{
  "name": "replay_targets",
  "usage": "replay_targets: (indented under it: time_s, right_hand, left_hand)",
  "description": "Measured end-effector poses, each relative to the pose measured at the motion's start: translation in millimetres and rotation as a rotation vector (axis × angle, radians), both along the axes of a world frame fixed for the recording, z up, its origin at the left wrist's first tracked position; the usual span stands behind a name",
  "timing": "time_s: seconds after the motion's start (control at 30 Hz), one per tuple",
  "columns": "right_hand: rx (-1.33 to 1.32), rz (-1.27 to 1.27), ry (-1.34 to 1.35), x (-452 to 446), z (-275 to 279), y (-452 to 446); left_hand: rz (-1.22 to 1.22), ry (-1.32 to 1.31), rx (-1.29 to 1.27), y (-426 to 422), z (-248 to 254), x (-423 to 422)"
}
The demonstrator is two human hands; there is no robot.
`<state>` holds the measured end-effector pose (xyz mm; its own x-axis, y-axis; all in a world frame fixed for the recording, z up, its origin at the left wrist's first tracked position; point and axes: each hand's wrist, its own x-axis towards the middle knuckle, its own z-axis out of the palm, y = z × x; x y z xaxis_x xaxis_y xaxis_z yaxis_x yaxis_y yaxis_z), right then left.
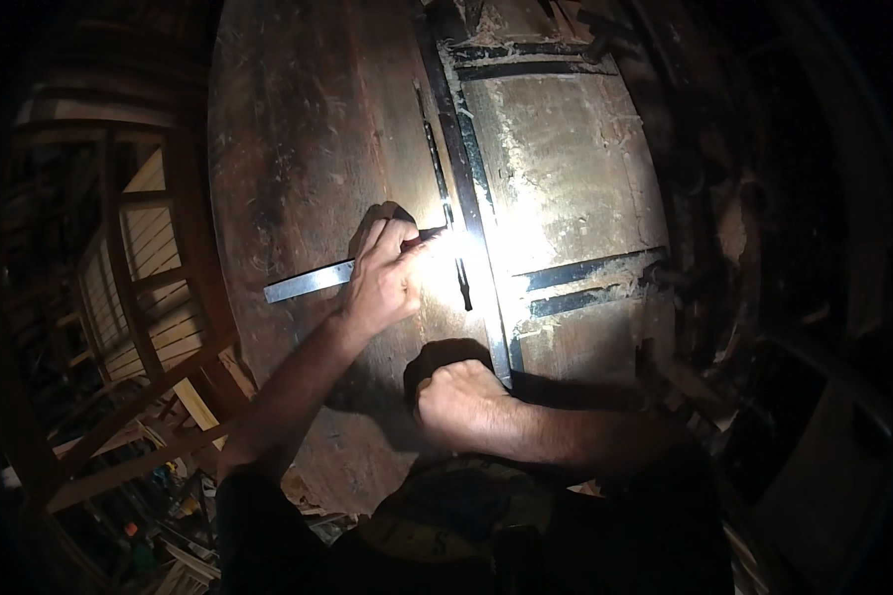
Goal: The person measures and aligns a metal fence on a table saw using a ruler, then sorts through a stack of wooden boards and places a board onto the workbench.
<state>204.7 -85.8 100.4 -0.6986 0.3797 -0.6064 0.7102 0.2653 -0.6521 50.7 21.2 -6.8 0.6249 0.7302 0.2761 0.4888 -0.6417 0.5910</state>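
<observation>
- Pressing metal rule [308, 282] w/ my L grip [382, 278], fingers curled down over its inner end; outer end sticks out L, flat on the wooden worktop [298, 178].
- Small red bit [412, 241] shows at L fingertips; glare washes out that spot, can't tell what it is.
- R grip [456, 397]: fingers curled in, fist-like, low on worktop, just below & apart from L grip. Can't tell if anything's inside.
- Slim dark rod [437, 157] lies lengthwise just R of L grip, approx. parallel to long dark strip [463, 139]; its lower end is past L fingertips.
- Pale panel [575, 169] R of strip, w/ dark crossbars [590, 270] running across, dusty debris along edges.
- Bright light pooled btwn L grip & panel.
- Wooden frame [134, 248] w/ openings, far L, well apart from both hands.
</observation>
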Motion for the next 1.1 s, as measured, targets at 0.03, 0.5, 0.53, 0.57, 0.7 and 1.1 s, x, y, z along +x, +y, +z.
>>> replay_targets:
  time_s: [0.03, 0.5, 0.53, 0.57, 0.7, 1.1]
  right_hand:
    - [0.024, -0.02, 0.015, -0.9, -2.5, -2.8]
    - [0.143, -0.015, 0.121, 11.2, -1.7, -4.9]
    - [0.136, -0.028, 0.106, 9.8, -5.1, -9.0]
    - [0.131, -0.041, 0.089, 9.4, -4.9, -11.1]
    - [0.027, -0.024, 0.052, 4.2, 4.1, -3.9]
    - [0.548, -0.786, 0.594, 139.7, 27.9, -5.9]
  left_hand:
    - [0.003, -0.001, 0.013, 0.4, 0.4, 0.5]
    - [0.012, -0.032, 0.002, -0.1, -2.5, 1.1]
    - [0.011, -0.032, 0.002, -1.0, -1.1, 0.4]
    - [0.01, -0.034, 0.004, -1.0, -0.1, 1.2]
    - [0.02, -0.028, -0.011, -1.2, -3.8, 0.5]
    - [0.029, -0.006, 0.005, -1.2, -5.4, 0.6]
